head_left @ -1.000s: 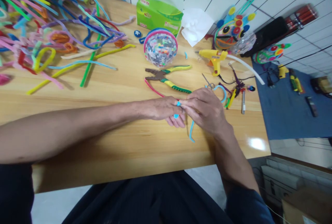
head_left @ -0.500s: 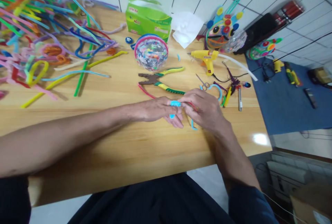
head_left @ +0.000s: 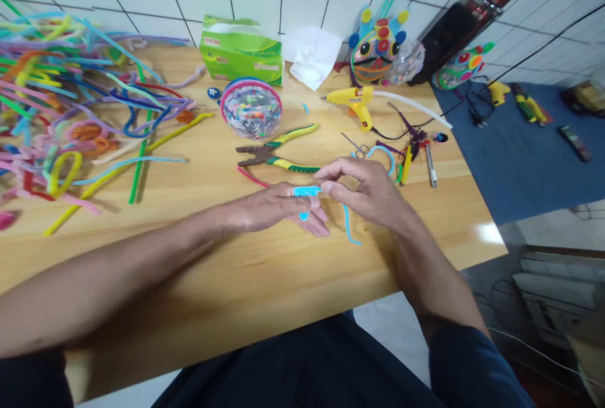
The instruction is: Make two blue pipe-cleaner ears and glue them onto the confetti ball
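Note:
My left hand (head_left: 283, 205) holds a bent light-blue pipe cleaner (head_left: 306, 191) between its thumb and fingers, with a loop of it below the thumb. At the right end of that blue piece, my right hand (head_left: 362, 187) pinches the tip with thumb and forefinger. Under my right hand, another light-blue length (head_left: 348, 225) hangs down to the wood, and whether it joins the held piece is hidden. Just beyond my hands lie pliers (head_left: 278, 151) with yellow-green handles, and a red pipe cleaner (head_left: 251, 176) runs toward my left hand.
Colourful pipe cleaners (head_left: 75, 105) heap at the left. Behind the pliers stand a decorated bowl (head_left: 251, 110) and a green tissue pack (head_left: 241, 52). A yellow glue gun (head_left: 352, 100), scissors (head_left: 362, 151) and a decorated figure (head_left: 375, 52) are at the right of the wooden table (head_left: 212, 294).
The view has shifted, moving most objects left in the picture. My right hand's fingers have changed position at the blue piece, and more of the hanging blue length shows.

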`<state>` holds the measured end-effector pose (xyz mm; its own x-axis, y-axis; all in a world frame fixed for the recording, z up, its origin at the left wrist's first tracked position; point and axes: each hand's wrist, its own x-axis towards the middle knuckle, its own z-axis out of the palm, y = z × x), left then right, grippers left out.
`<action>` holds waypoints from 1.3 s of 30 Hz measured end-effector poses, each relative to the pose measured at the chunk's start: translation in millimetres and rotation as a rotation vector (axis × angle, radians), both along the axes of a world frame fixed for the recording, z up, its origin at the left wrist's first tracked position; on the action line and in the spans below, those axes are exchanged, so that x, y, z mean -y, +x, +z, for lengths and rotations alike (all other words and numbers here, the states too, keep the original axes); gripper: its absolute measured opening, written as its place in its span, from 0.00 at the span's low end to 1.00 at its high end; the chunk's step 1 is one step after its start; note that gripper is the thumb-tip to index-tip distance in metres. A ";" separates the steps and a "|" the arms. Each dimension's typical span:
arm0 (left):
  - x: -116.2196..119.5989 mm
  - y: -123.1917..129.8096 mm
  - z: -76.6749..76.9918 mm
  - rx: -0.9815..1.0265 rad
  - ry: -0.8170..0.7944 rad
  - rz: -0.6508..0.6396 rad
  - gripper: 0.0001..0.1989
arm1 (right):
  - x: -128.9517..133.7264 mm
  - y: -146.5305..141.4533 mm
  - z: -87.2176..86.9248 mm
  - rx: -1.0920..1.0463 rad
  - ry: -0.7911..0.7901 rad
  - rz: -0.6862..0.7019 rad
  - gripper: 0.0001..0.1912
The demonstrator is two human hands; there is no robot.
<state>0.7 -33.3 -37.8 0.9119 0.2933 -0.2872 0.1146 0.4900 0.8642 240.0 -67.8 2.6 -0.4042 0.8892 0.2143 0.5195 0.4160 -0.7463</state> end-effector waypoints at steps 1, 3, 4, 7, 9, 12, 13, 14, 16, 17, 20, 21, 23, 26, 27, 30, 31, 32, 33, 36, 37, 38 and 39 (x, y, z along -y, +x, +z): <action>0.1 0.1 0.7 -0.010 -0.007 0.006 0.24 | 0.1 -0.2 0.7 -0.014 -0.022 0.004 0.09; 0.4 0.0 1.5 -0.017 -0.010 0.016 0.24 | 0.6 -1.0 2.4 -0.034 -0.046 0.029 0.08; 0.6 -0.1 1.4 -0.015 -0.007 0.018 0.24 | 0.9 -1.5 3.3 -0.038 -0.050 0.047 0.07; 1.0 -0.2 -1.0 -0.004 -0.008 0.027 0.24 | 1.4 -3.1 4.9 -0.033 -0.043 0.086 0.06; 1.3 0.0 -3.4 -0.004 -0.015 0.035 0.24 | 1.4 -4.1 4.7 -0.028 -0.040 0.088 0.06; 1.9 0.6 -5.8 -0.010 -0.028 0.039 0.24 | 1.2 -5.1 3.2 -0.030 -0.047 0.076 0.07; 2.2 0.9 -6.1 -0.014 -0.035 0.040 0.25 | 1.2 -5.4 2.8 -0.030 -0.053 0.071 0.07; 2.4 1.2 -6.1 -0.018 -0.039 0.042 0.25 | 1.1 -5.5 2.4 -0.029 -0.059 0.064 0.07; 2.9 1.8 -5.8 -0.021 -0.049 0.043 0.25 | 1.0 -5.7 1.9 -0.026 -0.066 0.058 0.07; 3.0 2.0 -5.8 -0.016 -0.055 0.042 0.26 | 1.0 -5.7 1.7 -0.024 -0.066 0.056 0.07; 3.2 2.2 -7.1 -0.004 -0.073 0.037 0.27 | 0.9 -5.6 1.4 -0.020 -0.050 0.057 0.07; 3.1 2.1 -8.0 -0.001 -0.079 0.036 0.27 | 0.8 -5.6 1.3 -0.018 -0.044 0.058 0.07; 3.0 1.9 -10.1 0.007 -0.086 0.034 0.26 | 0.7 -5.6 1.0 -0.014 -0.032 0.059 0.06; 2.7 2.0 -12.5 0.026 -0.093 0.030 0.25 | 0.2 -5.7 0.6 -0.007 -0.026 0.061 0.06; 2.7 2.3 -12.8 0.030 -0.093 0.029 0.26 | 0.0 -5.7 0.7 -0.009 -0.026 0.062 0.05; 2.8 3.1 -12.8 0.034 -0.091 0.022 0.27 | -0.6 -5.6 1.5 -0.033 -0.041 0.063 0.04; 2.9 3.2 -12.5 0.028 -0.088 0.026 0.27 | -0.8 -5.6 1.9 -0.045 -0.060 0.060 0.04; 3.1 3.2 -12.3 0.021 -0.081 0.034 0.28 | -0.9 -5.5 2.1 -0.059 -0.089 0.052 0.03; 3.3 2.9 -12.0 0.013 -0.067 0.043 0.28 | -1.0 -5.5 2.1 -0.075 -0.125 0.039 0.03; 3.7 1.5 -10.4 -0.001 0.005 0.074 0.27 | -1.5 -5.8 0.2 -0.122 -0.227 -0.018 0.04; 3.8 0.9 -9.5 -0.004 0.045 0.084 0.27 | -1.6 -6.1 -0.8 -0.133 -0.247 -0.034 0.05; 4.0 0.4 -8.4 -0.010 0.095 0.093 0.26 | -1.8 -6.6 -1.8 -0.140 -0.259 -0.043 0.05; 4.1 0.0 -7.1 -0.022 0.152 0.100 0.26 | -1.9 -7.2 -2.6 -0.143 -0.265 -0.050 0.05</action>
